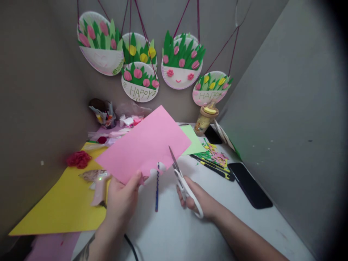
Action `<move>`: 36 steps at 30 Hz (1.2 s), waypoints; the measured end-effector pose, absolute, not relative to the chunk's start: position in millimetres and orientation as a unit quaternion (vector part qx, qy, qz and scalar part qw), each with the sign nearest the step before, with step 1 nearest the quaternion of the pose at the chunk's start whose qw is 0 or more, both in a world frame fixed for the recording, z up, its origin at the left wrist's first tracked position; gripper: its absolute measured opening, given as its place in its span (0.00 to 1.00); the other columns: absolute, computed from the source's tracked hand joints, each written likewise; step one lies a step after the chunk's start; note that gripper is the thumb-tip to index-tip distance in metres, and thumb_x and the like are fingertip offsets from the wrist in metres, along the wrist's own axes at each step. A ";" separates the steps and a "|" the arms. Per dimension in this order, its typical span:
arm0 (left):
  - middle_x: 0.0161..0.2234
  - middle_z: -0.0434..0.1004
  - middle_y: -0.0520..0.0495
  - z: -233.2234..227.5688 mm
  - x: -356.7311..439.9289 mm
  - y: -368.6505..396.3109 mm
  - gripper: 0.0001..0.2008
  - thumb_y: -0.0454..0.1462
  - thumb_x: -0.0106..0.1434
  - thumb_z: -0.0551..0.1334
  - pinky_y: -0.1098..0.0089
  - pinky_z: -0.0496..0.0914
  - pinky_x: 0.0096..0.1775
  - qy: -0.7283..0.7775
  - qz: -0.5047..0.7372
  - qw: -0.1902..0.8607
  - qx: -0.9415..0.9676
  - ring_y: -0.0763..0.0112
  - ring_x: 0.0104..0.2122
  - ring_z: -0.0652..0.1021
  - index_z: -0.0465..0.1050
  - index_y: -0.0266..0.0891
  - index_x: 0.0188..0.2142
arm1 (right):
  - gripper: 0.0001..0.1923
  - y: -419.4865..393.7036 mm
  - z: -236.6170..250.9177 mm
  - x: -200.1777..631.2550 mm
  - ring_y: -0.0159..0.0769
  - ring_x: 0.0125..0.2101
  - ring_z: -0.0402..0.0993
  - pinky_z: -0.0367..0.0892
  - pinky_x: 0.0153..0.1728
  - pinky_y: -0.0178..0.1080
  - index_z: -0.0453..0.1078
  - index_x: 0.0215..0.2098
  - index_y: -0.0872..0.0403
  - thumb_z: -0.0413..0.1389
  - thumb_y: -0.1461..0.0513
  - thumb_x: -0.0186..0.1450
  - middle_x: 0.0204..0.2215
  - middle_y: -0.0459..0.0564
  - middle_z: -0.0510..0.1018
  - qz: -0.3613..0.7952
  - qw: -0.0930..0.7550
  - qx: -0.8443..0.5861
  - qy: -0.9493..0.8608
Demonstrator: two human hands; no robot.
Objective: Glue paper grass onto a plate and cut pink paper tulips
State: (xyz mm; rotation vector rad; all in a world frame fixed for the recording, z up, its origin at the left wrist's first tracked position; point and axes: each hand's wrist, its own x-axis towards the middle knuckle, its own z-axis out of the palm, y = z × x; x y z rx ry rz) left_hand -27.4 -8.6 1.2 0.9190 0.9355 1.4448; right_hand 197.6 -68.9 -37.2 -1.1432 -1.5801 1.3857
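The left hand (123, 197) pinches the near edge of a pink paper sheet (144, 145) and holds it tilted above the white counter (174, 232). At about three o'clock from it, the right hand (198, 203) is closed through the handles of white-handled scissors (181, 177); the blades point toward twelve o'clock, their tip just at the sheet's lower right edge. Whether the blades are parted cannot be told.

This looks like the very start of a cut: the edge shows no slit yet. The next move seems to call for steady tension from the left hand and the blades brought squarely onto the edge.

A blue pencil (157, 188) lies on the counter between the hands. A yellow sheet (65, 206) spreads at nine o'clock, with a glue gun (99, 186) on it, and paper scraps (216, 156) sit at two o'clock.
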 end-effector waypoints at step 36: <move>0.22 0.69 0.56 7.0 -37.2 -2.8 0.10 0.34 0.53 0.67 0.71 0.75 0.30 0.420 0.627 0.523 0.396 0.77 0.22 0.71 0.67 0.39 0.32 | 0.13 -69.9 -35.8 196.9 0.30 0.22 0.63 0.60 0.24 0.34 0.59 0.34 0.53 0.52 0.65 0.49 0.25 0.43 0.67 0.581 0.331 -0.472 -0.574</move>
